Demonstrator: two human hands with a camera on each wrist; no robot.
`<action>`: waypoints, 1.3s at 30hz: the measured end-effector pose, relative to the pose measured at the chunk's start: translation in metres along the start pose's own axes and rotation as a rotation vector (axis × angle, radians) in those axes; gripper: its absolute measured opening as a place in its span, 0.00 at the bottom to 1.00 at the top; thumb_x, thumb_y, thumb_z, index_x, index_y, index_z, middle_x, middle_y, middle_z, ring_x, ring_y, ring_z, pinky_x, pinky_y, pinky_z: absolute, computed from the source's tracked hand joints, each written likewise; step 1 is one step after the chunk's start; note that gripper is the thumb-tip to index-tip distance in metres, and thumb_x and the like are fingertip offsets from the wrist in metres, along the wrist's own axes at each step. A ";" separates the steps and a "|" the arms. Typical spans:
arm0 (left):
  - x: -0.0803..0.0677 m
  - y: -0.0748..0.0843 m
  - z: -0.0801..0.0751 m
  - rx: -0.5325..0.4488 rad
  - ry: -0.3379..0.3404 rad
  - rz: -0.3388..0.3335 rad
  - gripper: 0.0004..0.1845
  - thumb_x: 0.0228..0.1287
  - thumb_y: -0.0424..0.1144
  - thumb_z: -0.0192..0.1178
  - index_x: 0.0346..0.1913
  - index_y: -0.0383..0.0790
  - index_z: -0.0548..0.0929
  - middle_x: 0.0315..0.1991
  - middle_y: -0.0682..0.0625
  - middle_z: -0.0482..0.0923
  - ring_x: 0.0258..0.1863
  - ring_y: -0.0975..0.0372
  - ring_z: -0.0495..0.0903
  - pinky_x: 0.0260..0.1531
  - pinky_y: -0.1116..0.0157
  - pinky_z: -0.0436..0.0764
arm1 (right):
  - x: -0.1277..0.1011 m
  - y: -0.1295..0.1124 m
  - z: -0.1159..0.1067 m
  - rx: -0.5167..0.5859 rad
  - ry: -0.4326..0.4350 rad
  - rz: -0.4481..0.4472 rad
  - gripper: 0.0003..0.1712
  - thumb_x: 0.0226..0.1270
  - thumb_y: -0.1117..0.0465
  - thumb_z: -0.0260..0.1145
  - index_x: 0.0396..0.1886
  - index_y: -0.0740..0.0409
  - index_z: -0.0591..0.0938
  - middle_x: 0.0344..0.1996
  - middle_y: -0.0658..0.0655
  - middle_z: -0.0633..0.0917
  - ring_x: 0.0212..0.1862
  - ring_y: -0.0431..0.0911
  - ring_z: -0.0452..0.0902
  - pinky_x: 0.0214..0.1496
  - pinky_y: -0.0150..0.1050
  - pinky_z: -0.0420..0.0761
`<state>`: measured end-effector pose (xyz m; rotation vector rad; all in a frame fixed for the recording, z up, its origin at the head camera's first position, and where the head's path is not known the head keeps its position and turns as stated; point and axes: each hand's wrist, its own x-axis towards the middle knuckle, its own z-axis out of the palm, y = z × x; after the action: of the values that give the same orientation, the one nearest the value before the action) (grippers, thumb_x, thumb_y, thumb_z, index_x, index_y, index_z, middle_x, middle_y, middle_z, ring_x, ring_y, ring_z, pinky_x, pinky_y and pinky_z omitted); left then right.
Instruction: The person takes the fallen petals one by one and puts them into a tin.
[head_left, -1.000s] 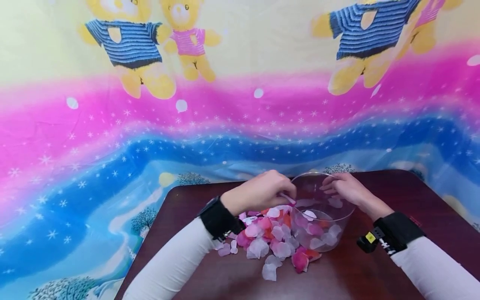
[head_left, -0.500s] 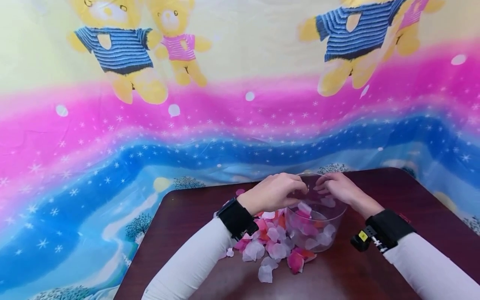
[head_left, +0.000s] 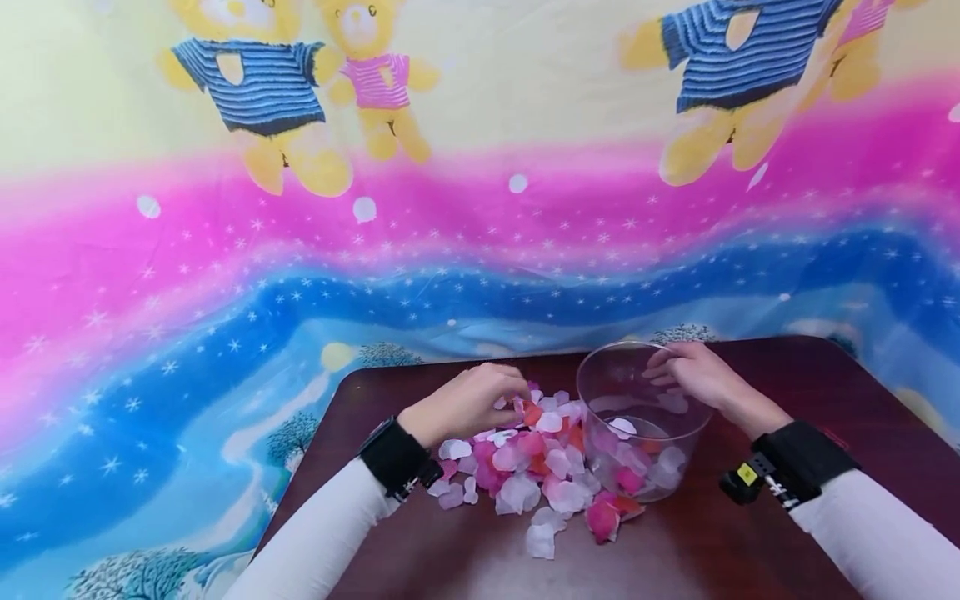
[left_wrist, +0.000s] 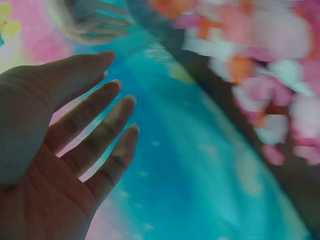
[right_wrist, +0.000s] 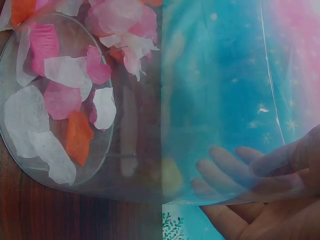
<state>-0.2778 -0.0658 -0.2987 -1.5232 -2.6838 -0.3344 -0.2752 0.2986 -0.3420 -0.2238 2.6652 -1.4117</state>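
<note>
Bear-printed backdrop (head_left: 450, 217), dark table (head_left: 615, 575), heaped petals (head_left: 532, 454) and a clear tub (head_left: 690, 437).

Head view: below centre, the left hand (head_left: 468, 404) is at the heap's upper left; right of it, the right hand (head_left: 701, 375) grips the upright tub's rim, more petals inside. Left wrist view: relaxed, slightly spread fingers, nothing visibly pinched; blurred petals at upper right. Right wrist view: fingers show through the tub wall at lower right, petals at upper left. Petals look thin, probably light and easily creased, best pinched by an edge; the tub seems stiff and slick, best held at its rim.
</note>
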 end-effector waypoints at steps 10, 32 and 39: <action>-0.038 -0.030 0.044 -0.118 -0.148 -0.215 0.16 0.62 0.38 0.74 0.52 0.41 0.88 0.47 0.50 0.86 0.46 0.57 0.84 0.45 0.67 0.83 | -0.003 0.001 -0.006 -0.019 -0.002 -0.002 0.24 0.75 0.67 0.43 0.62 0.76 0.74 0.58 0.74 0.81 0.60 0.67 0.79 0.55 0.55 0.82; -0.050 -0.042 0.076 -0.101 -0.048 -0.133 0.03 0.65 0.35 0.71 0.36 0.48 0.92 0.32 0.62 0.85 0.35 0.68 0.81 0.38 0.73 0.80 | 0.002 0.001 0.001 0.000 -0.005 0.014 0.24 0.75 0.67 0.43 0.62 0.76 0.74 0.58 0.74 0.81 0.60 0.66 0.79 0.55 0.54 0.82; -0.045 -0.039 0.044 -0.051 0.029 -0.168 0.03 0.64 0.36 0.71 0.37 0.51 0.90 0.34 0.61 0.84 0.38 0.65 0.82 0.37 0.67 0.80 | 0.002 -0.002 0.002 -0.004 0.000 0.011 0.24 0.75 0.67 0.43 0.62 0.75 0.75 0.57 0.74 0.82 0.59 0.66 0.80 0.52 0.51 0.84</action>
<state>-0.2846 -0.1143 -0.3546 -1.2960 -2.8079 -0.4304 -0.2769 0.2956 -0.3413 -0.2090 2.6649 -1.4040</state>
